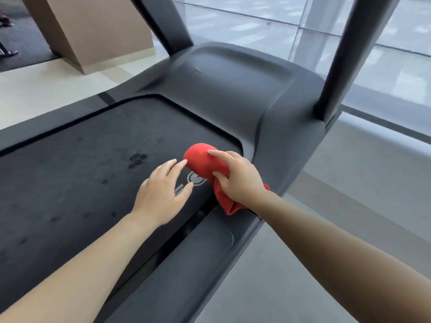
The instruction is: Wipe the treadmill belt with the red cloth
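The black treadmill belt (77, 173) runs from the lower left toward the grey motor cover. It carries dark wet spots (137, 159) near its middle and a grey logo partly hidden under my hands. My right hand (238, 178) grips a bunched red cloth (200, 159) over the belt's front right corner, with the cloth's tail hanging over the side rail. My left hand (163, 190) hovers over or rests on the belt just left of the cloth, fingers straight, fingertips almost at the cloth.
The grey motor cover (228, 89) rises ahead of the belt, with two dark uprights (349, 54) at its sides. A grey side rail (205, 252) borders the belt on the right. Glass wall panels stand to the right, a brown column (98, 29) at the back left.
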`<control>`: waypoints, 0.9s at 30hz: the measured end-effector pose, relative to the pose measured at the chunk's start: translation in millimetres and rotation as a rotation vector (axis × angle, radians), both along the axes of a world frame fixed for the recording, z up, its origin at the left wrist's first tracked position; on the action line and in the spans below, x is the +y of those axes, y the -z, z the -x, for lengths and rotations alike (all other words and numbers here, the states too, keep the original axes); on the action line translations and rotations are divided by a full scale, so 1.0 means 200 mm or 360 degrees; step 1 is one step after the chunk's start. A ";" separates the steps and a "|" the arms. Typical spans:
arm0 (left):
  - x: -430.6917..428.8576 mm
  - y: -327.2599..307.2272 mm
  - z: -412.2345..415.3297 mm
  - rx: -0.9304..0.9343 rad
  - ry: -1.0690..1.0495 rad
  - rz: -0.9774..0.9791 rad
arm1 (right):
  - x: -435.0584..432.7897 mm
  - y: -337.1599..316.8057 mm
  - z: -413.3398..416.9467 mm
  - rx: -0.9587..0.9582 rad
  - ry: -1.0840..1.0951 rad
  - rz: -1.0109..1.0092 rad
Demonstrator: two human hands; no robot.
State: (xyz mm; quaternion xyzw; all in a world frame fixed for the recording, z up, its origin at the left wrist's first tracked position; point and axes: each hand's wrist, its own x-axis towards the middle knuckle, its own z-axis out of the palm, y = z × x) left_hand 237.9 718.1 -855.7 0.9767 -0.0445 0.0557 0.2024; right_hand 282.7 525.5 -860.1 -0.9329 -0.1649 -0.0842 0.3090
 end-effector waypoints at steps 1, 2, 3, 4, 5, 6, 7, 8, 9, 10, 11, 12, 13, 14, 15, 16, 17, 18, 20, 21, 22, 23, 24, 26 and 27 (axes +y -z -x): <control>0.02 0.02 -0.01 -0.0008 -0.0011 -0.0007 | 0.02 0.03 -0.02 0.0009 0.0006 -0.0012; 0.04 0.04 -0.03 -0.0016 -0.0006 -0.0024 | 0.04 0.04 -0.03 0.0016 0.0014 -0.0015; 0.07 0.05 -0.05 -0.0020 -0.0005 -0.0037 | 0.07 0.06 -0.05 0.0024 0.0012 -0.0005; 0.11 0.06 -0.08 -0.0022 -0.0005 -0.0047 | 0.10 0.07 -0.08 0.0030 0.0009 0.0011; 0.15 0.06 -0.11 -0.0022 -0.0005 -0.0046 | 0.13 0.08 -0.09 0.0034 0.0006 0.0026; 0.19 0.06 -0.13 -0.0019 -0.0011 -0.0034 | 0.16 0.08 -0.11 0.0034 0.0005 0.0038; 0.23 0.06 -0.16 -0.0017 -0.0015 -0.0016 | 0.18 0.09 -0.12 0.0033 0.0008 0.0041; 0.26 0.06 -0.18 -0.0014 -0.0014 -0.0003 | 0.20 0.09 -0.13 0.0040 0.0013 0.0026; 0.28 0.06 -0.20 -0.0014 -0.0011 0.0004 | 0.22 0.09 -0.14 0.0050 0.0009 0.0000; 0.30 0.07 -0.22 -0.0009 -0.0005 0.0005 | 0.23 0.10 -0.15 0.0063 -0.0004 -0.0021; 0.31 0.07 -0.24 0.0000 0.0005 0.0007 | 0.25 0.10 -0.16 0.0071 -0.0010 -0.0029; 0.32 0.08 -0.26 0.0007 0.0015 0.0007 | 0.26 0.11 -0.18 0.0068 -0.0013 -0.0024; 0.33 0.09 -0.28 0.0011 0.0022 0.0001 | 0.27 0.12 -0.20 0.0057 -0.0023 -0.0011; 0.34 0.11 -0.30 0.0013 0.0028 -0.0008 | 0.28 0.12 -0.23 0.0050 -0.0044 0.0000; 0.35 0.12 -0.32 0.0006 0.0025 -0.0014 | 0.29 0.13 -0.26 0.0052 -0.0080 0.0014; 0.36 0.12 -0.33 -0.0010 0.0004 -0.0012 | 0.31 0.13 -0.29 0.0057 -0.0124 0.0035; 0.38 0.13 -0.35 -0.0029 -0.0023 -0.0006 | 0.33 0.13 -0.34 0.0061 -0.0158 0.0057; 0.41 0.13 -0.36 -0.0044 -0.0055 0.0003 | 0.35 0.12 -0.38 0.0065 -0.0177 0.0075; 0.46 0.14 -0.36 -0.0058 -0.0137 0.0005 | 0.41 0.11 -0.47 0.0062 -0.0226 0.0084; 0.49 0.14 -0.36 -0.0065 -0.0177 -0.0012 | 0.43 0.10 -0.52 0.0047 -0.0275 0.0083; 0.52 0.14 -0.35 -0.0071 -0.0214 -0.0040 | 0.45 0.09 -0.57 0.0029 -0.0343 0.0086; 0.54 0.15 -0.35 -0.0070 -0.0250 -0.0073 | 0.46 0.09 -0.62 0.0005 -0.0424 0.0102; 0.56 0.16 -0.35 -0.0066 -0.0284 -0.0104 | 0.46 0.09 -0.67 -0.0022 -0.0511 0.0132; 0.57 0.17 -0.37 -0.0064 -0.0348 -0.0147 | 0.46 0.12 -0.74 -0.0064 -0.0684 0.0241; 0.56 0.19 -0.39 -0.0058 -0.0371 -0.0169 | 0.45 0.14 -0.77 -0.0058 -0.0771 0.0306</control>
